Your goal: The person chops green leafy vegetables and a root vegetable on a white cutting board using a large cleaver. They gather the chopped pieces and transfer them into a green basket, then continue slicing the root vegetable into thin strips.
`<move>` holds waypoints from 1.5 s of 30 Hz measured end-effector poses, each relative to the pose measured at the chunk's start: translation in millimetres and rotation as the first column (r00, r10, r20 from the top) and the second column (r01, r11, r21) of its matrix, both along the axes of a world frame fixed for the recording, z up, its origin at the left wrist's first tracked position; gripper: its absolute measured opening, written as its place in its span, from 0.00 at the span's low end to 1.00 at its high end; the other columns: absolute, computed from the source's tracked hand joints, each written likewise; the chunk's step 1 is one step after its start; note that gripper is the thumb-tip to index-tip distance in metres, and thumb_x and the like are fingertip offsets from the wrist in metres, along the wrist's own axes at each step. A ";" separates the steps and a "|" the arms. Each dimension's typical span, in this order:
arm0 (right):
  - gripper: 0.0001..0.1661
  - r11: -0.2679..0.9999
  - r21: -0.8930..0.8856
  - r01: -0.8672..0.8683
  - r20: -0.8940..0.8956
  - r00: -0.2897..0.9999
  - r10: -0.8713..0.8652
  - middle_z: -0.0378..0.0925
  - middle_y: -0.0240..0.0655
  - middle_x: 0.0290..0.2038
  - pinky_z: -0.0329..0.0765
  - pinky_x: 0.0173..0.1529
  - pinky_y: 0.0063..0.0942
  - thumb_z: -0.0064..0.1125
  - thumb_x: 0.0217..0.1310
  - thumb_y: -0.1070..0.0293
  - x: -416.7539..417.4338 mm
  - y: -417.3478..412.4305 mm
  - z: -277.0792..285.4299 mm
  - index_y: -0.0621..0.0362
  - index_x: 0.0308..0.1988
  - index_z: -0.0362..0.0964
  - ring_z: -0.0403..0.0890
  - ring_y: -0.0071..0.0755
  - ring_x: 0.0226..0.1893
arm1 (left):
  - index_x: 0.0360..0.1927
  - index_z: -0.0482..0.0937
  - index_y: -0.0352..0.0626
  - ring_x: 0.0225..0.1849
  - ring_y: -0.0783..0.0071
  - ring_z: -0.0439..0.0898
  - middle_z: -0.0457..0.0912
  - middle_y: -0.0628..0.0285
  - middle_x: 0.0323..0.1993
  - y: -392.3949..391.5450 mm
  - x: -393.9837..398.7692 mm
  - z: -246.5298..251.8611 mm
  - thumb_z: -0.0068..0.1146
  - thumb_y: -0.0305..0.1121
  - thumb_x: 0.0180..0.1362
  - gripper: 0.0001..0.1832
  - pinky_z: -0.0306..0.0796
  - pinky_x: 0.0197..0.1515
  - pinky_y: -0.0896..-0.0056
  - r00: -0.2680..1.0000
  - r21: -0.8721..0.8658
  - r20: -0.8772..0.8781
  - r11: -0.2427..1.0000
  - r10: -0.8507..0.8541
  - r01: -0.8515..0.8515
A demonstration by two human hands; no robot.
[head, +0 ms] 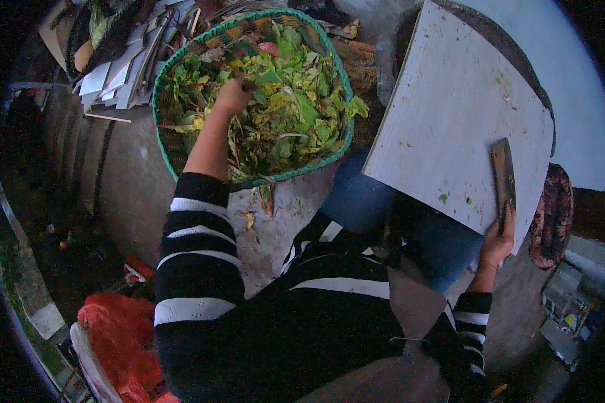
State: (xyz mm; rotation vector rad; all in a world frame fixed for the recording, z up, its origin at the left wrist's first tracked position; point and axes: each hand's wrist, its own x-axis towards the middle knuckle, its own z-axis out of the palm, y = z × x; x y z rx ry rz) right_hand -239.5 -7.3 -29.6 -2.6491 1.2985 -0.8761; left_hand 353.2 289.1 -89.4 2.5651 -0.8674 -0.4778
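My left hand [233, 95] reaches into a large woven basket [349, 80] with a green rim. Loose leafy greens [302, 108], some yellowed, fill the basket. The fingers are curled and dark at the tips, so I cannot tell whether they grip a leaf or stem. On the right, my right hand [500, 239] is closed around the lower end of a cleaver [504, 176]. The blade points away from me over a pale board [454, 106], which lies across the front of my knees. Small green scraps [443, 198] are scattered on the board.
Stacked boards and panels [126, 75] lie beyond the basket at the left. A red mesh sack [118, 347] sits at lower left. Right of the board is a dark reddish oblong object [551, 216]. Fallen leaves [249, 219] lie on the concrete floor below the basket.
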 end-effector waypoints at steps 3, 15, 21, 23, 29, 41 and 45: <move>0.24 0.999 -0.054 0.004 0.003 1.000 -0.004 0.70 0.44 0.53 0.69 0.54 0.29 0.47 0.52 0.81 -10.0 -4.5 -6.7 0.57 0.51 0.69 0.72 0.45 0.53 | 0.49 0.73 0.38 0.33 0.59 0.79 0.78 0.52 0.39 -48.0 9.6 24.3 0.56 0.37 0.53 0.21 0.71 0.34 0.61 0.934 -0.255 -0.238 0.910 0.268 -0.326; 0.22 0.999 -0.038 0.027 -0.057 0.998 -0.030 0.72 0.45 0.51 0.69 0.53 0.30 0.49 0.54 0.79 2.6 -6.7 -5.2 0.57 0.50 0.70 0.73 0.45 0.51 | 0.54 0.66 0.30 0.47 0.61 0.74 0.72 0.52 0.51 -131.2 78.4 -88.7 0.65 0.42 0.48 0.35 0.69 0.48 0.57 0.419 -0.413 -0.867 0.079 0.270 -0.907; 0.23 0.998 -0.037 0.045 -0.068 0.997 -0.047 0.71 0.44 0.51 0.69 0.53 0.30 0.49 0.53 0.80 5.8 2.7 6.3 0.56 0.51 0.70 0.73 0.45 0.51 | 0.49 0.70 0.31 0.41 0.66 0.76 0.76 0.55 0.43 -122.9 2.4 11.2 0.67 0.32 0.46 0.28 0.69 0.45 0.64 0.599 -0.528 -0.549 0.314 0.583 -0.789; 0.23 0.998 -0.045 0.039 -0.065 0.997 -0.042 0.71 0.44 0.52 0.69 0.53 0.30 0.49 0.52 0.80 8.1 3.0 4.4 0.56 0.51 0.69 0.73 0.46 0.51 | 0.48 0.70 0.32 0.40 0.67 0.75 0.77 0.56 0.41 -100.0 14.2 6.4 0.67 0.32 0.46 0.27 0.69 0.43 0.65 0.715 -0.651 -0.488 0.338 0.501 -0.680; 0.26 0.997 -0.011 0.080 -0.093 0.992 -0.081 0.69 0.46 0.53 0.70 0.53 0.32 0.48 0.52 0.78 -4.6 -0.5 -2.9 0.53 0.53 0.68 0.72 0.47 0.52 | 0.41 0.73 0.39 0.25 0.85 0.70 0.75 0.71 0.29 -55.6 -32.3 120.0 0.63 0.30 0.50 0.16 0.65 0.25 0.80 0.910 -0.897 -0.271 0.261 0.314 -0.357; 0.29 0.999 0.015 0.043 -0.053 0.998 -0.042 0.67 0.49 0.54 0.70 0.53 0.35 0.49 0.48 0.76 -8.9 -4.1 -3.8 0.51 0.54 0.67 0.71 0.51 0.52 | 0.49 0.70 0.36 0.42 0.78 0.74 0.75 0.64 0.43 15.2 -39.5 182.4 0.56 0.26 0.55 0.18 0.68 0.40 0.79 0.962 -0.941 -0.043 0.314 0.268 -0.129; 0.29 0.999 0.024 0.040 -0.051 0.998 -0.039 0.67 0.49 0.54 0.70 0.53 0.35 0.49 0.48 0.77 -11.3 -5.4 -5.8 0.51 0.54 0.67 0.72 0.51 0.51 | 0.44 0.71 0.39 0.37 0.79 0.73 0.75 0.66 0.39 28.7 -33.4 187.2 0.55 0.27 0.56 0.13 0.67 0.36 0.79 0.986 -0.974 -0.121 0.179 0.111 -0.139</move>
